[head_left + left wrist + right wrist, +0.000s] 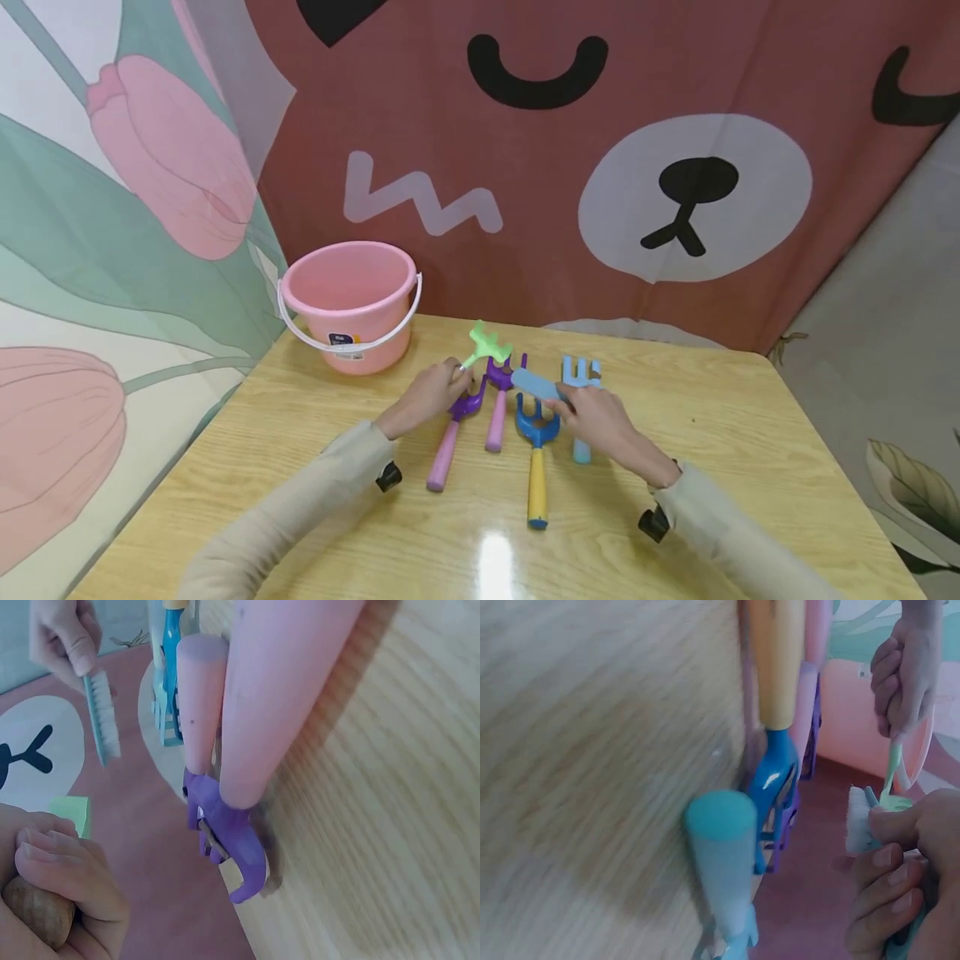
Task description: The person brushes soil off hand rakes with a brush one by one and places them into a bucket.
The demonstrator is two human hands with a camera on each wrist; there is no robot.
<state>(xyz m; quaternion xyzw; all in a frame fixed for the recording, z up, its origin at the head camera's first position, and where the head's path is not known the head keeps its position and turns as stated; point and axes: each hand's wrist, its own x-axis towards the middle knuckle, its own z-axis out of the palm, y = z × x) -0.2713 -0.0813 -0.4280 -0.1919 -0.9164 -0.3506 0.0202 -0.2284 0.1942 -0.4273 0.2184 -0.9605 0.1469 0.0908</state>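
My left hand (433, 393) grips the wooden handle (39, 912) of a small green hand rake (489, 343), its tines raised toward the middle. In my right hand (600, 417) is a light blue brush (534, 384) with white bristles (859, 821). The brush head reaches left toward the green rake; in the right wrist view its bristles face left. Under the hands lie two purple hand rakes with pink handles (444, 455), a blue hand rake (537, 429) with a yellow handle, and a light blue hand rake (581, 371) partly hidden by my right hand.
A pink bucket (360, 321) with a white handle stands at the back left of the wooden table (720, 467). Right behind the table hangs a brown cloth (450, 100) printed with a bear face. A flower-patterned cloth (172, 167) hangs along the left side.
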